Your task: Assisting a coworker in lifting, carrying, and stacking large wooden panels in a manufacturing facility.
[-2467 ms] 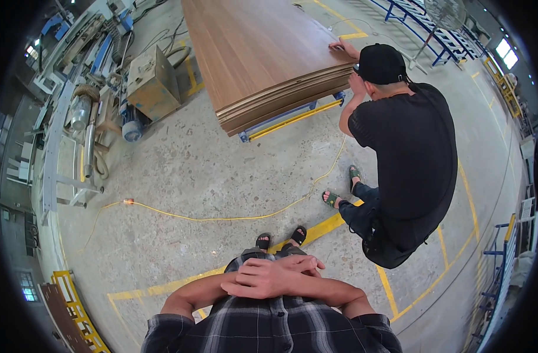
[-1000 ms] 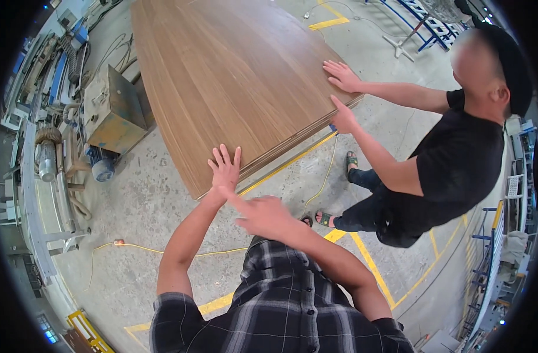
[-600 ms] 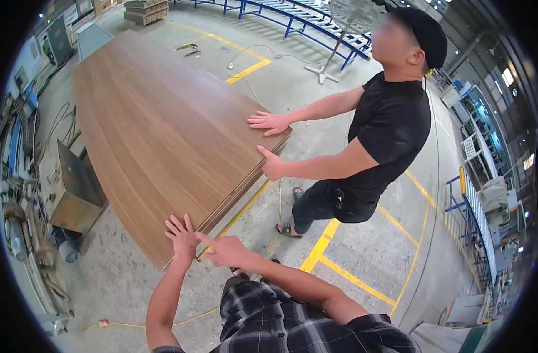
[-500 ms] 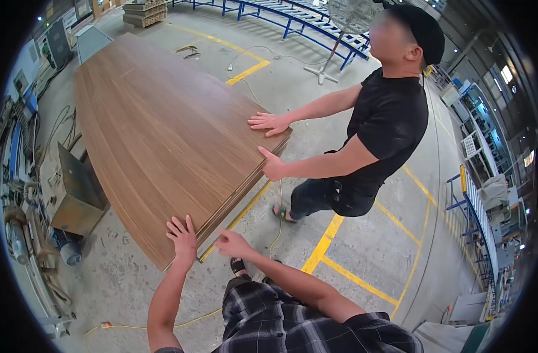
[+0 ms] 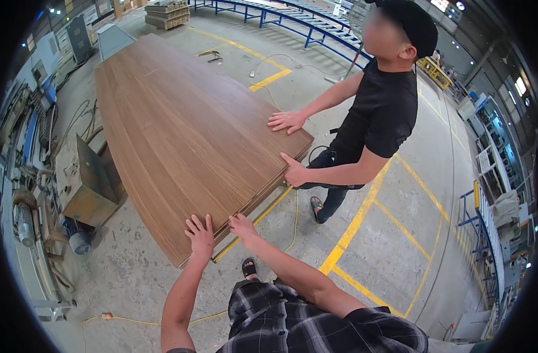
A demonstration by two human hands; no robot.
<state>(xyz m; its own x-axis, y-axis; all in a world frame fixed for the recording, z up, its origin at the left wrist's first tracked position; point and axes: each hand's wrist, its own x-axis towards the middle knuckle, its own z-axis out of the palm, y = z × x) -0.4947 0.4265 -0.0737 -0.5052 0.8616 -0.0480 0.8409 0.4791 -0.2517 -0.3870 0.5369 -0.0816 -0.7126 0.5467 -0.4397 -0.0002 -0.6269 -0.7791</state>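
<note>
A stack of large brown wood-grain panels [image 5: 181,135] stretches away from me. My left hand [image 5: 199,236] lies on the top panel near its close corner, palm down with fingers spread. To its right, my right hand [image 5: 244,228] has its fingers curled at the near edge of the panels, gripping there; its fingertips are partly hidden. Across the corner stands a co-worker in a black shirt [image 5: 389,112]. One of that person's hands [image 5: 288,121] rests flat on the top panel, and the other hand [image 5: 294,171] holds the edge.
At left stands a rusty metal box [image 5: 87,182] with a motor [image 5: 79,242] beside it. A yellow cable [image 5: 145,321] crosses the concrete floor, which bears yellow lines [image 5: 357,220]. Behind the panels runs a blue roller conveyor [image 5: 286,22]; another roller conveyor [image 5: 486,235] is at right.
My right hand has come from beside the stack to its near edge and now touches it. The view has shifted, and the co-worker leans closer over the panels.
</note>
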